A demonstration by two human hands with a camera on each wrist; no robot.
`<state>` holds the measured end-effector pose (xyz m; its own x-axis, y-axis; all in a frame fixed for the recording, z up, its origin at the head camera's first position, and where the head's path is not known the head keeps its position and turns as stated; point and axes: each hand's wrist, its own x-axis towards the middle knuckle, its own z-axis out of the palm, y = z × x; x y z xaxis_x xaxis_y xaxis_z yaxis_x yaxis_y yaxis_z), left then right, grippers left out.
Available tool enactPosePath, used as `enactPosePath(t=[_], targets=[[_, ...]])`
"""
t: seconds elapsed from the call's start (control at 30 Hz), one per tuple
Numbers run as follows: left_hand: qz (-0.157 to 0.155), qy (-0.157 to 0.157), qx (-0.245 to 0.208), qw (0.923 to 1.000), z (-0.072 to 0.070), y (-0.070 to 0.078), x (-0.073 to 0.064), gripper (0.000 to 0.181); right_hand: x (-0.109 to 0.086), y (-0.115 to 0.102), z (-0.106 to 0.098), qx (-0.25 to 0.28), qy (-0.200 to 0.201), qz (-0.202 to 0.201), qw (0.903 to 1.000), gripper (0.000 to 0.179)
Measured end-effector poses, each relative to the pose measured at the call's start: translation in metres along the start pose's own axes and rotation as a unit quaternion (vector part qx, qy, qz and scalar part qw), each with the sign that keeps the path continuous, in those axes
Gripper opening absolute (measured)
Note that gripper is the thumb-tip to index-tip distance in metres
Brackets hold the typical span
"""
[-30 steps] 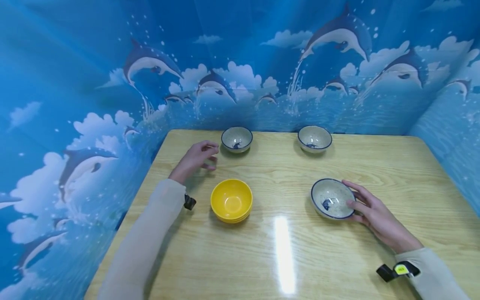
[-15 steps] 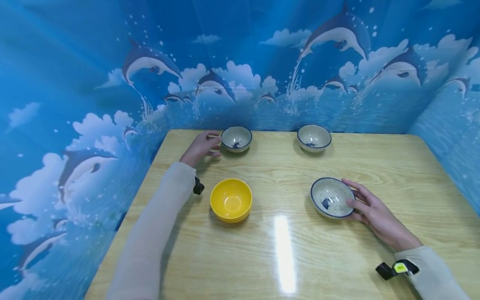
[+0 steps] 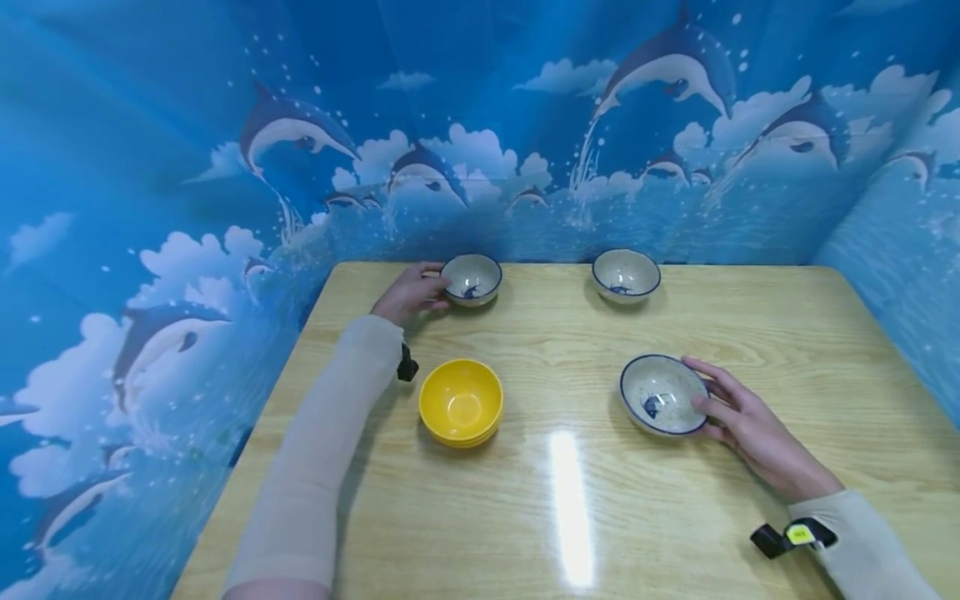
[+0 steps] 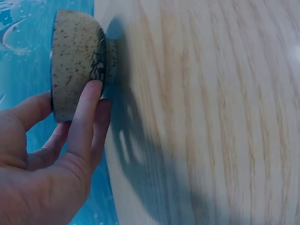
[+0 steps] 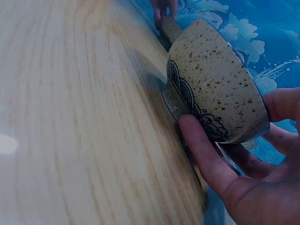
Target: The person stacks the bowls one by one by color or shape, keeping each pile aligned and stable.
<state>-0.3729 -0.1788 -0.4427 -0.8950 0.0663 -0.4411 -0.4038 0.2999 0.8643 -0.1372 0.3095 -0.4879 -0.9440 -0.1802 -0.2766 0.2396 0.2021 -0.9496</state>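
Observation:
At the back left of the table, my left hand (image 3: pixel 412 293) holds the near-left side of a speckled grey bowl (image 3: pixel 471 281) with a blue rim. In the left wrist view the thumb (image 4: pixel 35 111) meets the rim while the fingers (image 4: pixel 85 112) lie along the bowl's outer wall. On the right, my right hand (image 3: pixel 750 429) grips a similar speckled bowl (image 3: pixel 660 392) by its right side, thumb over the rim and fingers underneath. A dark blue pattern marks this bowl's outside (image 5: pixel 211 84). Whether its foot touches the table I cannot tell.
Nested yellow bowls (image 3: pixel 462 404) stand left of the table's middle. Another speckled bowl (image 3: pixel 626 277) sits at the back, right of centre. A blue dolphin-print cloth (image 3: pixel 480 125) hangs behind and beside the wooden table (image 3: pixel 525 500).
My left hand has moved forward and right from beside the back-left bowl and taken hold of its side. My right hand and its bowl stay nearly in place.

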Motion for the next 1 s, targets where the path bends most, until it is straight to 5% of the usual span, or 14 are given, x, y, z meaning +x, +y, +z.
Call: enactPosePath(t=[0.3,0.57,1.0], targets=[[-0.023,0.011,-0.027,0.9993,0.007,-0.001,0.003,0.055,0.000,0.001,0.001,0.003,-0.004,0.001,1.0000,0.068],[-0.019,0.009,-0.004,0.9998,0.005,0.008,-0.003,0.057,0.001,0.000,0.000,0.005,-0.001,-0.003,1.0000,0.067],[0.011,-0.060,0.017,0.9980,0.027,0.033,-0.036,0.058,0.000,0.002,-0.001,0.002,-0.003,0.000,1.0000,0.068]])
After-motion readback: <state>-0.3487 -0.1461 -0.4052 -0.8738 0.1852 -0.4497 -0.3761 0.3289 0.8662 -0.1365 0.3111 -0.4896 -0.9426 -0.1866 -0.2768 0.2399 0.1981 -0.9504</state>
